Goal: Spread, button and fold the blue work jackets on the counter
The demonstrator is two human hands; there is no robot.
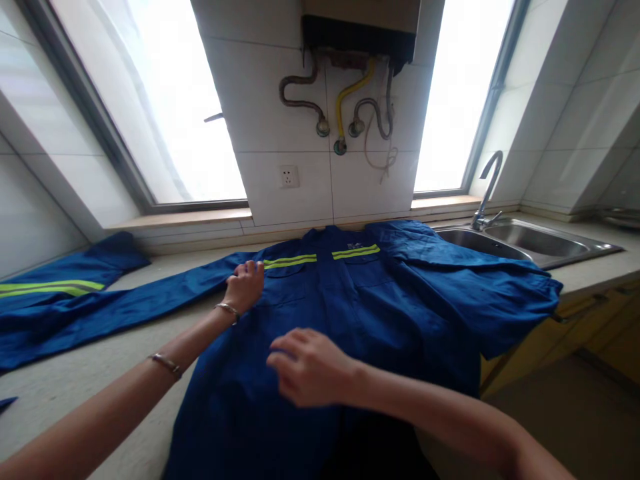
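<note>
Two windows (150,100) — one blue jacket (330,300), two hands (245,288), left perhaps touching.

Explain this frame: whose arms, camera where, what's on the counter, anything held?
No robot here: these are one person's bare hands, seen by a camera worn on their head, looking forward and down. A dark-blue work jacket with yellow-green stripes lies spread on the countertop, beside a double-bowl sink. The left hand is at the jacket's chest, by one stripe; the right hand is over its front. I can't tell whether either has a grip on cloth.
</note>
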